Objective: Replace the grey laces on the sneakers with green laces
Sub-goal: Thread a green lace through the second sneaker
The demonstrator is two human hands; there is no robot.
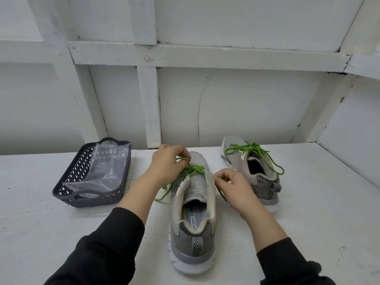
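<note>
The near shoe is set on the table, heel toward the person, and a green lace is crossed over its front holes only, it seems. One part of the lace is pinched by the curled fingers of the left hand, over the toe end. The other part is pinched at the right edge of the shoe by the right hand, whose fingers are bent too. A loose end is left lying on the table by the left wrist. The far shoe is set apart on the right, and a green bow is tied on it, so half the job is judged to be done. No grey laces can be seen. A basket with a clear bag in it is placed on the left. Things could go wrong from here. If one side is pulled too hard, the lace could be dragged out of a hole, or one end could be left too short for a bow. A hole could be skipped. The shoe could be tipped over, since it is not held down.
</note>
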